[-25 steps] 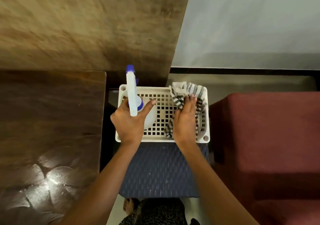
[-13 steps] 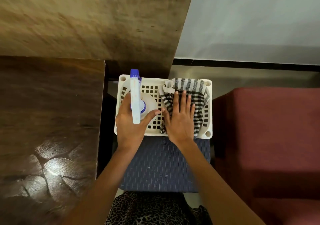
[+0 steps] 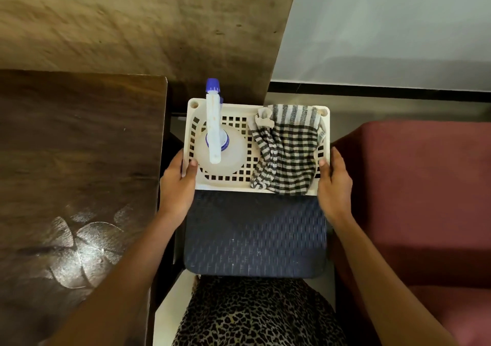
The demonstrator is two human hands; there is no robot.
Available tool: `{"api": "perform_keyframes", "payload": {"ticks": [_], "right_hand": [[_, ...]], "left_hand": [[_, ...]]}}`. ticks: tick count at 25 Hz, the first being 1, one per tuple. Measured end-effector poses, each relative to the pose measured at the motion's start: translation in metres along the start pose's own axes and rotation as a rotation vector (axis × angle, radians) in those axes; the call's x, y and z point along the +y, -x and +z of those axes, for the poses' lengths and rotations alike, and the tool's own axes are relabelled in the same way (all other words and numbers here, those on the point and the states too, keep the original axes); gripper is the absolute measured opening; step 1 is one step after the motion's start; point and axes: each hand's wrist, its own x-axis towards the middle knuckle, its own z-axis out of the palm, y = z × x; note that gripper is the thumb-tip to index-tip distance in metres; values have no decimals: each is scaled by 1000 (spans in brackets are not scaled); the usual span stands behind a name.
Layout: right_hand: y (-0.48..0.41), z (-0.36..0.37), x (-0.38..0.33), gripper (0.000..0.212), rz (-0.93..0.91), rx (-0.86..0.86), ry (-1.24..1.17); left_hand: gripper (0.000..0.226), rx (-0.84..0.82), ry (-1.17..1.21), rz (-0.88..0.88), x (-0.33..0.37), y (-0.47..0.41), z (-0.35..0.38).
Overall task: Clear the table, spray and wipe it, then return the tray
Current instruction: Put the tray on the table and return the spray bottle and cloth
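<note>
- Moved since half a second back: left hand [image 3: 176, 186] off the spray bottle [image 3: 214, 133], right hand [image 3: 335, 186] off the cloth [image 3: 289, 154], both now out at the short ends of the tray [image 3: 231, 107].
- Left forearm in from the lower left, wrist straight, palm against the tray's left wall, thumb hooked over the rim just beside the bottle's base; other fingers hidden behind the wall.
- Right forearm in from the lower right, palm against the right wall, thumb over the rim just beside the cloth's edge; other fingers round the outside, mostly hidden.
- Gripping the tray at both ends, one hand to a side.
- Tray between the two hands, over the far part of a blue woven seat [image 3: 255, 234]; resting or lifted, cannot tell.
- Spray bottle upright in the tray's left half, nozzle reaching past the far rim.
- Checked cloth spread over the right half, its near edge draped over the near rim.
- Dark wooden table [image 3: 79, 159] to the left, maroon armchair [image 3: 411, 186] to the right.
</note>
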Motion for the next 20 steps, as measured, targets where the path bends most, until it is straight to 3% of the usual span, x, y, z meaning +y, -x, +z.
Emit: {"api": "perform_keyframes", "payload": {"ticks": [3,8,20], "right_hand": [[2,5,0,34,-52,33,23],[23,5,11,33,-60,65,21],[99,-4,38,31,-14,50,19]], "left_hand": [[31,118,-51,-61,-7,-6,4],[31,157,-69,-96,-15,14,3],[32,35,-117,-76,-49,86,-18]]}}
